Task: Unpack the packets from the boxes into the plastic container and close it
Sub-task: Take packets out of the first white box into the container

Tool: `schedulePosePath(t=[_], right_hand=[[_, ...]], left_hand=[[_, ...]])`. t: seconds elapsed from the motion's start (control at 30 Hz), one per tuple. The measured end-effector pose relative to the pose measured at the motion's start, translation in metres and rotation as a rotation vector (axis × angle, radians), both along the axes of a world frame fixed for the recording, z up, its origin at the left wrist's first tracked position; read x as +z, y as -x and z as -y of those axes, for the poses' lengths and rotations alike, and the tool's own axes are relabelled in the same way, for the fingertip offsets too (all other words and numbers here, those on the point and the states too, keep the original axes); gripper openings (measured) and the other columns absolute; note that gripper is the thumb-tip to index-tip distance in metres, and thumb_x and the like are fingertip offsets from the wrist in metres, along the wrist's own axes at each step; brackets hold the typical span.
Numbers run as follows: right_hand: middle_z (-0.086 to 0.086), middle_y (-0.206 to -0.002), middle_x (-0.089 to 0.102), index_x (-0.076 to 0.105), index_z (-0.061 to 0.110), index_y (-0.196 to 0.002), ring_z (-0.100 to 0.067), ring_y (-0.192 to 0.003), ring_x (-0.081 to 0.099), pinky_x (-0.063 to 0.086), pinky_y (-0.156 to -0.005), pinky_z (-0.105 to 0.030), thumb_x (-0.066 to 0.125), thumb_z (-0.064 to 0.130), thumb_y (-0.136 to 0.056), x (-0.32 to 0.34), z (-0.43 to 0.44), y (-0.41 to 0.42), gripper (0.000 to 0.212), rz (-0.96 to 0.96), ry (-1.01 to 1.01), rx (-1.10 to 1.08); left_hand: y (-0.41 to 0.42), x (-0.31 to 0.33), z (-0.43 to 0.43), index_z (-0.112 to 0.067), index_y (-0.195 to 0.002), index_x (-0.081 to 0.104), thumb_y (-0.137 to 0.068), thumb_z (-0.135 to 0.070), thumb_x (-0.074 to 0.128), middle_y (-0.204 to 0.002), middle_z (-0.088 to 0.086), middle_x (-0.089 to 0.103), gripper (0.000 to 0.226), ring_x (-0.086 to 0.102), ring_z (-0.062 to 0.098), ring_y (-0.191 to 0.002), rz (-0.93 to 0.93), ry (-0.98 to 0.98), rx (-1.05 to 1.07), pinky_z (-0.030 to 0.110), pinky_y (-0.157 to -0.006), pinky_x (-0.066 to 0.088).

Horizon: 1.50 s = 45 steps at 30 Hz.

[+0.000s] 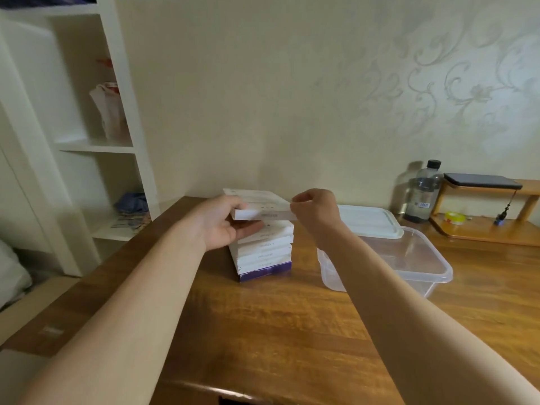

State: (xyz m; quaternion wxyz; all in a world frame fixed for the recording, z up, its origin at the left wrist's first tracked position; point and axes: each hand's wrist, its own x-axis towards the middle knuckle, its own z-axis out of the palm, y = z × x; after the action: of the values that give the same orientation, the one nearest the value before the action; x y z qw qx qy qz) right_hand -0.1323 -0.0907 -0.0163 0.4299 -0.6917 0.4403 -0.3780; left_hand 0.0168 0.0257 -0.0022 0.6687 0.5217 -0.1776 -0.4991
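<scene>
A stack of several flat white boxes (pixel 264 252), with a purple one at the bottom, stands on the wooden table (pixel 263 331). My left hand (pixel 225 222) grips the left end of the top white box (pixel 263 206), lifted slightly above the stack. My right hand (pixel 314 210) pinches that box's right end with curled fingers. The clear plastic container (pixel 415 258) stands open and looks empty to the right of the stack, partly behind my right forearm. Its white lid (pixel 368 220) lies flat just behind it.
A dark water bottle (pixel 423 194) stands at the back right beside a small wooden shelf (pixel 485 229) holding a tape roll and a dark flat device. A white shelving unit (pixel 96 147) rises left of the table. The wall runs close behind the stack.
</scene>
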Motion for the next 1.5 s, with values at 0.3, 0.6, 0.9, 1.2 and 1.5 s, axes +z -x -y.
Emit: schedulePosePath(t=[0.3, 0.6, 0.9, 1.2, 1.5], right_hand=[[-0.006, -0.08, 0.069, 0.068, 0.02, -0.099, -0.015, -0.064, 0.061, 0.05, -0.057, -0.028, 0.062, 0.004, -0.09, 0.008, 0.034, 0.091, 0.019, 0.077, 0.193, 0.03], [0.002, -0.128, 0.044, 0.067, 0.032, -0.119, -0.009, -0.106, 0.046, 0.046, -0.094, -0.019, 0.065, 0.009, -0.088, -0.001, 0.088, 0.125, 0.038, -0.22, 0.504, 0.129], [-0.001, -0.139, 0.045, 0.075, 0.025, -0.114, -0.005, -0.116, 0.044, 0.043, -0.082, -0.004, 0.067, 0.008, -0.091, -0.022, 0.113, 0.113, 0.03, -0.087, 0.618, 0.141], [-0.003, -0.14, 0.049, 0.078, 0.023, -0.105, -0.01, -0.127, 0.046, 0.039, -0.078, 0.0, 0.072, 0.01, -0.088, -0.03, 0.127, 0.107, 0.022, -0.136, 0.695, 0.102], [-0.007, -0.122, 0.057, 0.078, 0.017, -0.093, -0.023, -0.113, 0.058, 0.053, -0.087, -0.035, 0.073, 0.01, -0.087, -0.033, 0.134, 0.102, 0.01, -0.098, 0.769, 0.04]], left_hand=[[0.078, -0.016, 0.047, -0.019, -0.132, 0.059, -0.085, 0.02, 0.042, -0.121, 0.014, 0.074, 0.063, 0.075, 0.035, -0.1, -0.14, 0.265, -0.155, 0.042, -0.069, 0.065], [0.123, -0.033, 0.116, -0.023, -0.135, 0.06, -0.089, 0.01, 0.048, -0.12, 0.017, 0.073, 0.058, 0.07, 0.037, -0.11, -0.093, 0.333, -0.136, 0.041, -0.069, 0.061], [0.12, -0.038, 0.144, -0.026, -0.128, 0.065, -0.091, 0.01, 0.046, -0.109, 0.013, 0.074, 0.055, 0.073, 0.031, -0.095, 0.087, 0.356, -0.118, 0.037, -0.06, 0.058], [0.114, -0.044, 0.159, -0.025, -0.13, 0.065, -0.091, 0.01, 0.046, -0.113, 0.012, 0.073, 0.056, 0.072, 0.034, -0.097, 0.039, 0.374, -0.12, 0.037, -0.06, 0.058], [0.109, -0.044, 0.171, -0.025, -0.118, 0.067, -0.089, 0.012, 0.046, -0.097, 0.008, 0.077, 0.051, 0.076, 0.026, -0.079, 0.088, 0.362, -0.185, 0.036, -0.057, 0.057]])
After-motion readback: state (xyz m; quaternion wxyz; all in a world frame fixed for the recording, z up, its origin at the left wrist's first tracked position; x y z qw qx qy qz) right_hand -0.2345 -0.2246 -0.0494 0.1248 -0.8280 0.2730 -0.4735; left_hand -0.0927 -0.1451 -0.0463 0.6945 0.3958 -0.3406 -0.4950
